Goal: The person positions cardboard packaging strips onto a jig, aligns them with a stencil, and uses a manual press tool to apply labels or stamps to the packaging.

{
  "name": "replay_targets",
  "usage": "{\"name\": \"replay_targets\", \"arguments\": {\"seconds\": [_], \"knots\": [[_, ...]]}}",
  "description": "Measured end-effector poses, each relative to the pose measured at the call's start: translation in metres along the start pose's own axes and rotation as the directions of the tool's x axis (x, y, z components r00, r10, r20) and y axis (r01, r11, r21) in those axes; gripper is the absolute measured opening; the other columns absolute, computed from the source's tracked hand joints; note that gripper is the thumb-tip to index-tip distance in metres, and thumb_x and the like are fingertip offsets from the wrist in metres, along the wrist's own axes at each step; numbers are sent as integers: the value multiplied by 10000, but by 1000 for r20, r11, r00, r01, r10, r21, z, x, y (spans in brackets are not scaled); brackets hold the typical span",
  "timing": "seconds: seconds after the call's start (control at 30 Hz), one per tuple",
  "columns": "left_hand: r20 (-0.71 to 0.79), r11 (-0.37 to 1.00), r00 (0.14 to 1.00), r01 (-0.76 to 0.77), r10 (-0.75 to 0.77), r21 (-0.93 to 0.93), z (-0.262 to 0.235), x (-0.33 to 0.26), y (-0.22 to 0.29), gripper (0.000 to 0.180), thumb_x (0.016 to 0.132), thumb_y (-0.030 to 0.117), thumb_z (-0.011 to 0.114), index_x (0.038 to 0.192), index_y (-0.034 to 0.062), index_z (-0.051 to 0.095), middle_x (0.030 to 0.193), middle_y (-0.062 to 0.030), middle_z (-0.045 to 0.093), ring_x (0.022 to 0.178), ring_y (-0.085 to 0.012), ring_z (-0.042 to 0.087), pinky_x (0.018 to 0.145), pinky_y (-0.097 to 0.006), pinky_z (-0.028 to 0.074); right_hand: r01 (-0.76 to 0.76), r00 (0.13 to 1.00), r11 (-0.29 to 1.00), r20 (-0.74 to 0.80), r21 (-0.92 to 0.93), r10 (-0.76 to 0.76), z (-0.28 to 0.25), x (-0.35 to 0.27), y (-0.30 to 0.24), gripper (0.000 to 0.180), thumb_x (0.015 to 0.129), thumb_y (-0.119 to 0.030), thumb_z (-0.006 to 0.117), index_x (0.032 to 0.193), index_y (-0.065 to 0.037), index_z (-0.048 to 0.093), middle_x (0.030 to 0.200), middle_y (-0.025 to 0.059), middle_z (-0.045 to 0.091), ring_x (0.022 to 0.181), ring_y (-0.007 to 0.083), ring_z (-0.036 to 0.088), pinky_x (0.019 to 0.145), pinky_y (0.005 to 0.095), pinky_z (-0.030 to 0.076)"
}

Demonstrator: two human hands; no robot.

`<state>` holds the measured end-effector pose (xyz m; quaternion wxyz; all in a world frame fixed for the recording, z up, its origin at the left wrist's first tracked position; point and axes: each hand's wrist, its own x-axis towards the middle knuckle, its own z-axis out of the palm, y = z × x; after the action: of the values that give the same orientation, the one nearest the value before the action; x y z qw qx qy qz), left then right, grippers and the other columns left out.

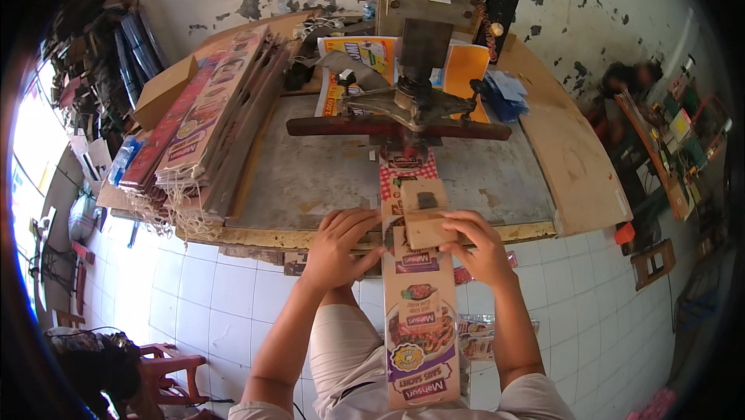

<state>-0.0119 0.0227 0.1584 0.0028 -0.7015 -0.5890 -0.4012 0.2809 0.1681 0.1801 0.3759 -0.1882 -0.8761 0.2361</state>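
A long printed strip of tan card (423, 296), with food pictures and purple bands, runs from my lap over the table's front edge to beneath the press head. My left hand (341, 246) lies at the strip's left edge, fingers stretched out and thumb apart, fingertips beside the edge. On top of the strip sits a tan block (424, 226) with a dark patch, perhaps wood or thick card. My right hand (476, 245) is closed on the block's right side, with the thumb near its lower corner. The press (415, 102) stands just beyond, its dark crossbar above the strip.
Stacks of printed strips with frayed strings (206, 117) lie on the table's left, beside a cardboard box (165, 93). Orange printed sheets (466, 79) and blue packets (506, 96) are behind the press. A red stool (172, 373) stands on the tiled floor at lower left.
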Motion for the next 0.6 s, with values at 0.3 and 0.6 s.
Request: {"name": "replay_targets", "arguments": {"seconds": [0.3,0.6], "knots": [[-288,890,957,162,-36,427,50,-77,-22,526,1039,437,659,1466,137,720,1641,-98,627,1566,-352,505,1330,-541,228,-330,843,905,-515,-268,155,-80,-53,57,348,913,-64,889,1226,-46,736,1292,118,756,1199,330,726,1056,441,560],[-350,869,936,196,-28,454,75,-92,-35,516,1015,431,690,1455,163,725,1637,-80,628,1601,-351,453,1360,-571,158,-478,766,835,-594,-273,245,-94,-65,120,331,994,-139,845,1292,-70,718,1340,131,714,1288,353,673,1089,460,533]]}}
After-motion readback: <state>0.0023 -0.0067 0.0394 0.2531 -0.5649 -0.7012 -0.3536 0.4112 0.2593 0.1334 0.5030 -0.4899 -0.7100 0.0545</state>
